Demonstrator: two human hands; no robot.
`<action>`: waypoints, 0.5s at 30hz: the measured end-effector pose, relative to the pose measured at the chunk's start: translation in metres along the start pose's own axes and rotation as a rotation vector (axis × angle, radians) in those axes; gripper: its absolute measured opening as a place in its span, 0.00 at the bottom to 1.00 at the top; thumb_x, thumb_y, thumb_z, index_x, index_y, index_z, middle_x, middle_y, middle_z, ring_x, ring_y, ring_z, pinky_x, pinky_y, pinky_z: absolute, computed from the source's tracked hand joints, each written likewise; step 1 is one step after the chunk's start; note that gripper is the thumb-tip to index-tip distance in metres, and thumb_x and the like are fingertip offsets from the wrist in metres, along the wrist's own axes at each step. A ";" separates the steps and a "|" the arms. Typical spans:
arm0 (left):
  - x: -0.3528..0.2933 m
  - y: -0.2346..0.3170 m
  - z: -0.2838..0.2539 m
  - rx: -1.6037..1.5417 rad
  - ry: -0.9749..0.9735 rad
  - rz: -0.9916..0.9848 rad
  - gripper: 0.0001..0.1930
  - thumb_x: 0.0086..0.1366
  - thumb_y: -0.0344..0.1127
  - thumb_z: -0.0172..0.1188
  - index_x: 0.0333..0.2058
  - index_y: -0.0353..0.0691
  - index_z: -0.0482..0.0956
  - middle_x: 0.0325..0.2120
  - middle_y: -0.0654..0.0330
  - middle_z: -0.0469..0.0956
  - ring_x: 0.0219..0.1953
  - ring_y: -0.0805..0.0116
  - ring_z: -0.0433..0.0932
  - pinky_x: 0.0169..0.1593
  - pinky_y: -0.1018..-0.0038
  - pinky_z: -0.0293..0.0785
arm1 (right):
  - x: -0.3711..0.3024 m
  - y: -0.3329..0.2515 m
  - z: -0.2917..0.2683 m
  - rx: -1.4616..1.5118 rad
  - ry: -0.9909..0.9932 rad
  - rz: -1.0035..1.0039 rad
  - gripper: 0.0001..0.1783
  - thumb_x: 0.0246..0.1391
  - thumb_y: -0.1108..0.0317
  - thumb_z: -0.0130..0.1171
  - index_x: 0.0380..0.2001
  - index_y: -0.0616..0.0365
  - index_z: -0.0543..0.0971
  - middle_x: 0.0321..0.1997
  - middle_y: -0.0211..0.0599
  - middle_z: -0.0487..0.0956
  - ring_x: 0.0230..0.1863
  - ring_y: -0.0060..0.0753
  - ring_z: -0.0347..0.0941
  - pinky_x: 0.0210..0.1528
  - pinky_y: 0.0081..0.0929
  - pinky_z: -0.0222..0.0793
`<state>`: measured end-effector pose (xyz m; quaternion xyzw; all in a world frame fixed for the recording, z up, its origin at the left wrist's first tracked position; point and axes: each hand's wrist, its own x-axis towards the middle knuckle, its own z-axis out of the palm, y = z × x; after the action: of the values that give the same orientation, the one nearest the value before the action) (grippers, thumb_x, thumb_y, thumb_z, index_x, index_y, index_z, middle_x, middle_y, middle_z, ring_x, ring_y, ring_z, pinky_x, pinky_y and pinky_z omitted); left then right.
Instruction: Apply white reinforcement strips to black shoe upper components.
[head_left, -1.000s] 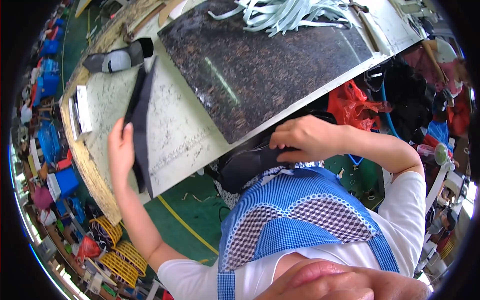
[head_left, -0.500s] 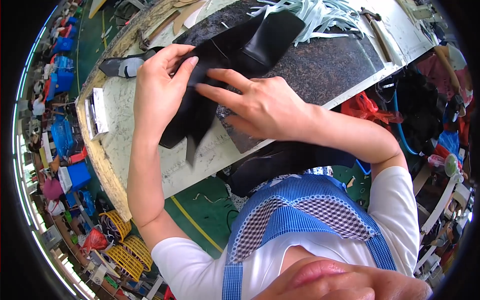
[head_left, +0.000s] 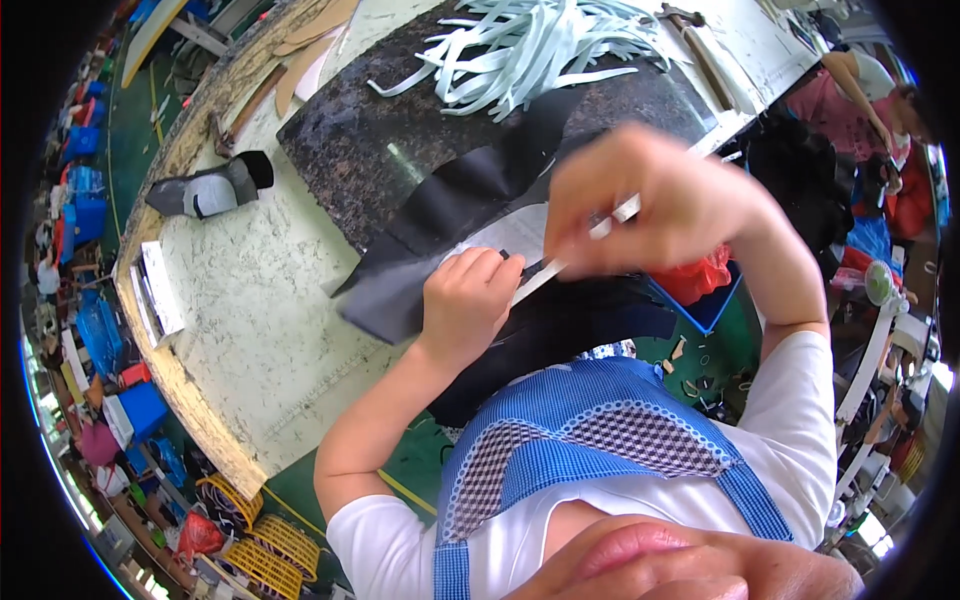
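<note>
A floppy black piece of leather-like material (head_left: 455, 200) lies over the dark stone slab at the table's front edge. Part of its turned-up face (head_left: 515, 228) is light grey. Bent fingers of my left hand (head_left: 465, 305) close on its near edge, with a small dark bit showing at the fingertips. Blurred by motion, my right hand (head_left: 650, 205) is curled above the right part of the piece. Pale bits show among its fingers; whether they are a strip or the table edge behind, I cannot tell.
Pale blue strips (head_left: 540, 50) lie heaped on the slab (head_left: 345, 130). One hammer (head_left: 705, 65) rests right of them, another (head_left: 240, 120) at the left. A grey and black sewn piece (head_left: 210, 190) and a white box (head_left: 160, 290) sit left. A blue bin (head_left: 712, 315) stands below the edge.
The black piece has come down toward me and now lies across the slab's near side, its light grey face showing. My left hand moved down and right; my right hand moved right.
</note>
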<state>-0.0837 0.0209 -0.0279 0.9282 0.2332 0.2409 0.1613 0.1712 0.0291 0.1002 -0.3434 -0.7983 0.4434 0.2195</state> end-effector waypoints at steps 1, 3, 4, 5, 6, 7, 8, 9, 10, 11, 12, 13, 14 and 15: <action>0.000 0.000 0.000 0.003 0.001 -0.008 0.11 0.54 0.32 0.68 0.37 0.42 0.79 0.28 0.63 0.74 0.36 0.62 0.78 0.39 0.66 0.76 | 0.003 0.006 -0.015 -0.097 0.104 0.004 0.11 0.62 0.64 0.63 0.40 0.62 0.83 0.32 0.39 0.84 0.31 0.36 0.81 0.38 0.31 0.78; 0.013 0.004 -0.014 -0.098 -0.182 -0.136 0.13 0.52 0.33 0.73 0.36 0.41 0.81 0.33 0.60 0.78 0.39 0.57 0.79 0.41 0.62 0.76 | 0.036 0.034 -0.030 -0.185 0.365 0.150 0.13 0.69 0.63 0.57 0.45 0.62 0.82 0.29 0.29 0.79 0.28 0.20 0.76 0.30 0.22 0.69; 0.019 0.007 -0.017 -0.036 -0.273 -0.108 0.18 0.52 0.36 0.74 0.41 0.41 0.81 0.36 0.59 0.77 0.42 0.56 0.79 0.43 0.62 0.77 | 0.060 0.054 -0.037 -0.422 0.476 0.066 0.15 0.63 0.60 0.61 0.41 0.61 0.84 0.30 0.37 0.82 0.31 0.33 0.80 0.34 0.29 0.73; 0.028 0.010 -0.021 -0.030 -0.271 -0.105 0.18 0.52 0.36 0.74 0.41 0.41 0.81 0.36 0.59 0.77 0.42 0.56 0.79 0.43 0.62 0.77 | 0.083 0.074 -0.044 -0.664 0.596 -0.013 0.17 0.56 0.56 0.64 0.38 0.60 0.85 0.32 0.44 0.85 0.35 0.46 0.83 0.38 0.37 0.77; 0.034 0.014 -0.027 -0.082 -0.291 -0.051 0.19 0.53 0.37 0.74 0.42 0.40 0.82 0.37 0.58 0.78 0.42 0.56 0.79 0.44 0.62 0.77 | 0.113 0.094 -0.053 -0.688 0.486 0.087 0.16 0.53 0.57 0.65 0.38 0.57 0.85 0.35 0.44 0.86 0.39 0.47 0.84 0.41 0.38 0.78; 0.039 0.015 -0.033 -0.138 -0.313 0.000 0.20 0.53 0.38 0.74 0.43 0.40 0.82 0.38 0.57 0.78 0.43 0.56 0.79 0.45 0.62 0.77 | 0.140 0.107 -0.053 -0.707 0.370 0.187 0.16 0.49 0.59 0.66 0.39 0.54 0.86 0.38 0.43 0.87 0.43 0.48 0.84 0.44 0.39 0.79; 0.045 0.015 -0.043 -0.155 -0.325 -0.004 0.20 0.54 0.40 0.74 0.43 0.38 0.82 0.39 0.56 0.79 0.44 0.56 0.79 0.47 0.62 0.78 | 0.157 0.103 -0.030 -1.091 0.297 0.261 0.15 0.47 0.61 0.66 0.39 0.53 0.86 0.40 0.42 0.87 0.44 0.49 0.84 0.46 0.42 0.79; 0.051 0.012 -0.053 -0.149 -0.327 -0.011 0.20 0.54 0.40 0.74 0.43 0.38 0.82 0.39 0.56 0.79 0.44 0.56 0.79 0.47 0.62 0.78 | 0.165 0.096 -0.006 -1.477 0.217 0.340 0.15 0.46 0.64 0.65 0.39 0.52 0.86 0.41 0.41 0.87 0.44 0.50 0.84 0.47 0.44 0.79; 0.057 0.006 -0.064 -0.090 -0.314 -0.021 0.20 0.54 0.41 0.74 0.44 0.38 0.82 0.39 0.56 0.79 0.44 0.55 0.79 0.48 0.62 0.78 | 0.172 0.103 0.006 -1.564 0.124 0.380 0.15 0.46 0.63 0.65 0.40 0.52 0.86 0.40 0.41 0.87 0.43 0.49 0.85 0.47 0.45 0.80; 0.065 0.003 -0.072 -0.031 -0.297 -0.018 0.21 0.55 0.42 0.74 0.44 0.38 0.82 0.39 0.56 0.80 0.45 0.55 0.79 0.48 0.61 0.78 | 0.181 0.138 -0.026 -1.050 -0.042 0.349 0.16 0.45 0.63 0.67 0.40 0.53 0.86 0.41 0.41 0.87 0.45 0.48 0.85 0.46 0.45 0.80; 0.067 -0.007 -0.077 -0.012 -0.288 -0.045 0.20 0.57 0.43 0.73 0.44 0.39 0.82 0.39 0.55 0.80 0.45 0.54 0.80 0.49 0.62 0.78 | 0.183 0.142 -0.026 -1.044 -0.008 0.366 0.15 0.45 0.63 0.66 0.39 0.54 0.86 0.40 0.43 0.87 0.45 0.48 0.85 0.45 0.45 0.80; 0.072 -0.019 -0.077 0.007 -0.298 -0.060 0.20 0.58 0.42 0.72 0.46 0.39 0.82 0.40 0.56 0.80 0.45 0.54 0.79 0.50 0.61 0.78 | 0.181 0.143 -0.028 -1.042 0.026 0.396 0.14 0.45 0.64 0.66 0.37 0.55 0.87 0.40 0.46 0.87 0.44 0.48 0.85 0.44 0.45 0.81; 0.081 -0.026 -0.076 0.005 -0.318 -0.058 0.22 0.58 0.43 0.72 0.49 0.39 0.80 0.44 0.54 0.79 0.49 0.53 0.78 0.53 0.61 0.77 | 0.177 0.142 -0.036 -1.027 0.024 0.409 0.14 0.46 0.64 0.65 0.36 0.56 0.87 0.39 0.47 0.87 0.44 0.49 0.85 0.43 0.44 0.81; 0.093 -0.033 -0.075 0.006 -0.337 -0.056 0.25 0.59 0.43 0.72 0.52 0.39 0.79 0.49 0.53 0.78 0.53 0.52 0.77 0.56 0.61 0.76 | 0.176 0.142 -0.049 -1.014 0.024 0.418 0.13 0.46 0.64 0.65 0.35 0.58 0.87 0.38 0.49 0.87 0.43 0.50 0.85 0.43 0.44 0.81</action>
<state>-0.0627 0.1103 0.0548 0.9491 0.2296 0.0763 0.2019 0.1356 0.2396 0.0116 -0.5625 -0.8241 0.0334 -0.0570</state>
